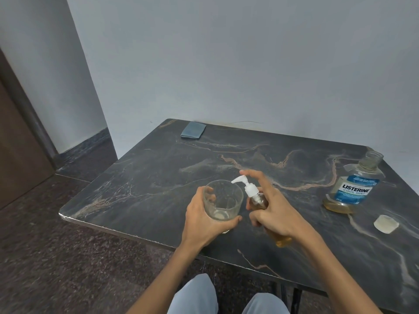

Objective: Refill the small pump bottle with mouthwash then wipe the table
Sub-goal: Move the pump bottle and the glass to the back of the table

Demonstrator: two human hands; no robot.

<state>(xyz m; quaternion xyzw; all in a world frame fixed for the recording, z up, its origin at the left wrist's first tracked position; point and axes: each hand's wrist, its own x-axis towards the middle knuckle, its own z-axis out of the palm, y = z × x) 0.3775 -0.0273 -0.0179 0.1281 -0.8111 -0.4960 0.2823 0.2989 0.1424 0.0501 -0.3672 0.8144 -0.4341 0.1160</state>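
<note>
Small pump bottle (260, 201), amber-filled, tilted in the right hand (277, 209), which wraps its body, forefinger poised over the pump head, nozzle aimed into the glass (223, 200). Left hand (201, 219) grips the glass steady at the worktop (147, 177) edge. Mouthwash bottle (353, 189) stands uncapped, its cap (386, 223) beside; folded cloth (193, 130) waits at the far corner for wiping.

Your left hand (204, 219) grips a clear glass (223, 200). Your right hand (275, 211) holds the amber pump bottle (260, 201), nozzle tilted over the glass rim.
</note>
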